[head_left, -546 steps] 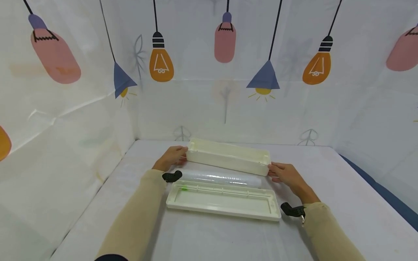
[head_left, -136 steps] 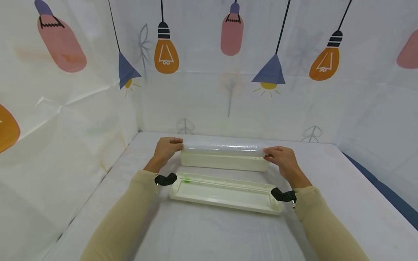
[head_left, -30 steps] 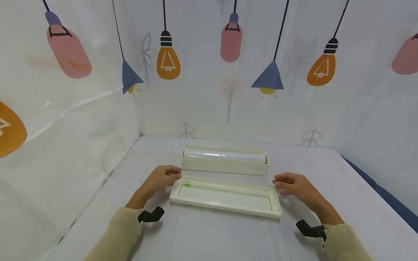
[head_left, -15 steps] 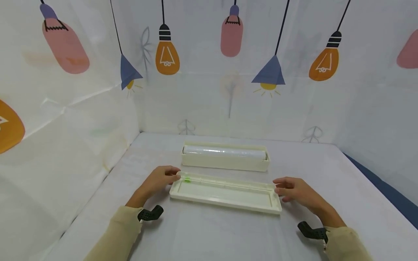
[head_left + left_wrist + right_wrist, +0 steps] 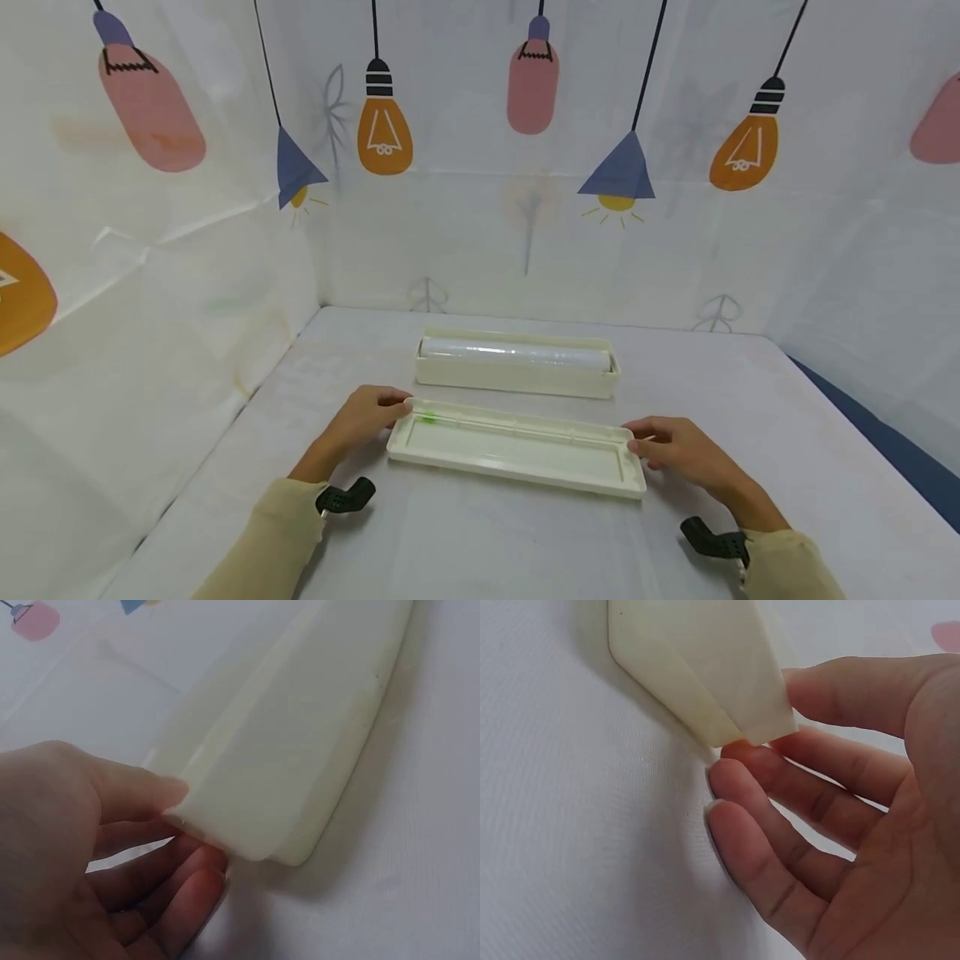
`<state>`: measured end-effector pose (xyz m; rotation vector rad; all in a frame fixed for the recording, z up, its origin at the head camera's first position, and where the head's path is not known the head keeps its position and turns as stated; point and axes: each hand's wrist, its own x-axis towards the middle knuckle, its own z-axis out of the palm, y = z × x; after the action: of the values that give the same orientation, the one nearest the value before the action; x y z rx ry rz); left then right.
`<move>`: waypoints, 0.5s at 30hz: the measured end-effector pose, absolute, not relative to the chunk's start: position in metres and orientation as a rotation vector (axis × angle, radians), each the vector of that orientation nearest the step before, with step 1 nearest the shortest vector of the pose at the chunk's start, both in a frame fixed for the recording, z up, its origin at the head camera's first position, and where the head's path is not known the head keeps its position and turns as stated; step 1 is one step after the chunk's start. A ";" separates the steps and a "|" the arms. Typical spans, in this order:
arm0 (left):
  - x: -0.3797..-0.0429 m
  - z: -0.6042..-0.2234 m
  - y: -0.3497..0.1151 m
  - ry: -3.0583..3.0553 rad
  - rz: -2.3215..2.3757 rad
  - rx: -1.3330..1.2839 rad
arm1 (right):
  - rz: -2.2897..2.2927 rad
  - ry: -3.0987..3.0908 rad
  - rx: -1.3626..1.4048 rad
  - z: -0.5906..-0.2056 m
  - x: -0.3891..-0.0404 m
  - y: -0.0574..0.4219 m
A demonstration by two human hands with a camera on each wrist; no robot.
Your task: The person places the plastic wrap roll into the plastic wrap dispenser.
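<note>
A long cream plastic lid (image 5: 517, 450) with a green mark near its far left corner lies in front of me, hollow side up. My left hand (image 5: 367, 419) pinches its left end; in the left wrist view the thumb is on one side of the lid's edge (image 5: 285, 750) and fingertips are under it. At the other end my right hand (image 5: 678, 450) pinches the lid's corner (image 5: 705, 667) between thumb and fingers, its lower fingers loosely curved. Beyond the lid stands a matching cream box (image 5: 517, 379), open at the top, with a roll of clear plastic wrap (image 5: 517, 353) inside.
The white-covered table (image 5: 480, 550) runs back to a white sheet wall (image 5: 465, 242) printed with lamps and bulbs. Another sheet stands along the left side. A black wrist mount (image 5: 345, 496) sits on each arm.
Earlier, the hands held the box, then the plastic wrap roll over it; the roll now lies inside. Since then both hands came down to the lid's ends, and the right hand has closed on its corner.
</note>
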<state>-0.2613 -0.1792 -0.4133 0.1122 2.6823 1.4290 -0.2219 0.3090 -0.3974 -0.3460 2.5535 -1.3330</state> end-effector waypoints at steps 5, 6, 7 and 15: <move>-0.260 -0.411 -0.178 2.691 1.522 0.054 | -1.455 2.507 -0.303 -0.398 -0.221 0.304; -0.260 -0.411 -0.178 2.687 1.543 0.040 | -1.473 2.502 -0.291 -0.398 -0.220 0.302; -0.260 -0.411 -0.177 2.686 1.558 0.028 | -1.491 2.502 -0.272 -0.397 -0.220 0.301; -0.259 -0.405 -0.173 2.653 1.653 -0.029 | -1.604 2.484 -0.150 -0.397 -0.221 0.295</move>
<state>-0.2590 -0.1734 -0.4053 -0.0291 2.6530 1.6525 -0.2209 0.2947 -0.3968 -0.1503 2.4840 -1.6039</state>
